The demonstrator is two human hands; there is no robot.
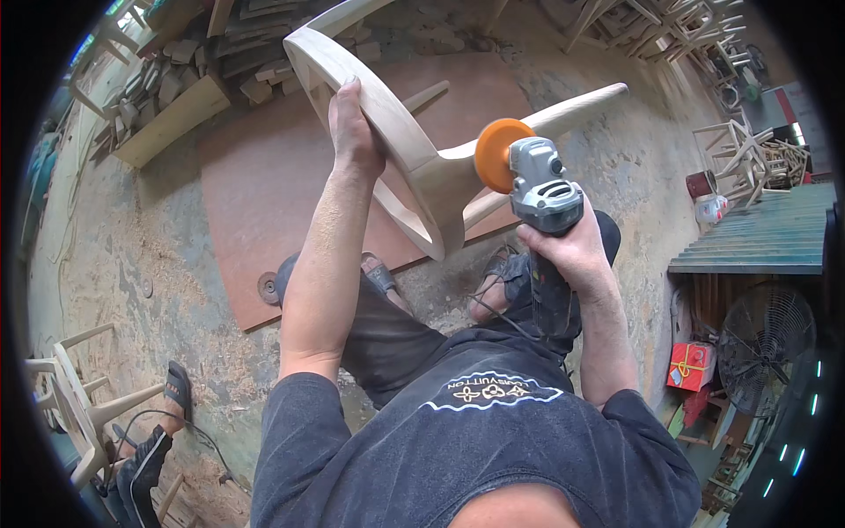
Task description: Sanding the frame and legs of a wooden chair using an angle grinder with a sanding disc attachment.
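Note:
A pale wooden chair frame point(378, 92) with a curved rail and tapered legs is tilted in front of me. My left hand point(354, 132) is closed around the curved rail at its left side. In my right hand point(576, 246) is an angle grinder point(539, 180), gripped by its dark body. The orange sanding disc point(498, 156) on the grinder is at the joint where a leg point(581, 107) meets the rail; whether it touches the wood I cannot tell. Sawdust coats my left forearm.
A reddish-brown board point(255, 194) lies on the dusty floor under the chair frame, with a round disc point(268, 288) at its corner. Wood offcuts point(167, 88) are heaped at the far left. A black fan point(766, 348) and a red box point(691, 365) stand at right. Another person's sandalled foot point(178, 396) is at lower left, beside another chair frame point(79, 405).

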